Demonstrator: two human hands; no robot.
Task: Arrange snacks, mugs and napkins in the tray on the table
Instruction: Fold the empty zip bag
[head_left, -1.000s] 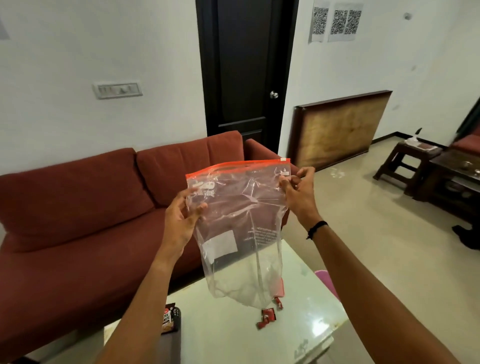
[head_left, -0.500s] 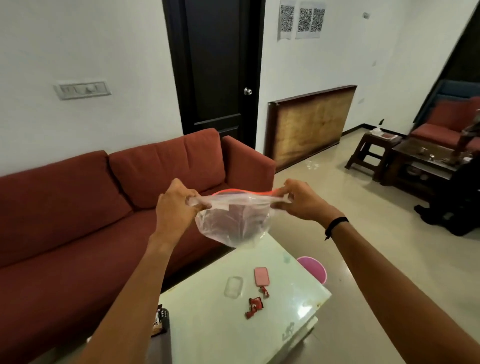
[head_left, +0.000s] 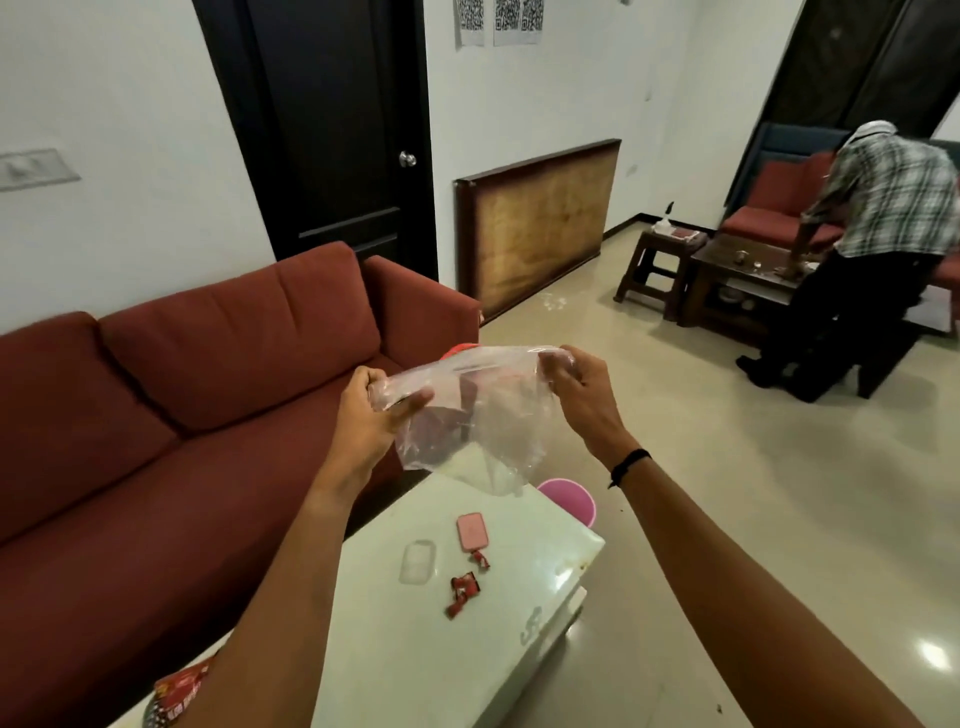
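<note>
The limp, light, slippery plastic bag (head_left: 470, 415) is pinched shut-fisted at its rim by the left hand (head_left: 371, 410) and right hand (head_left: 582, 395); that rim seems the best hold.

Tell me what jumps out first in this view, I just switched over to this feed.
The clear plastic bag stretched between the left hand and right hand, held in the air above the white table, dominates the centre. Below it on the table lie red candy wrappers and a small pink case. A red sofa fills the left side, and a person in a plaid shirt bends over a dark table at far right.
</note>
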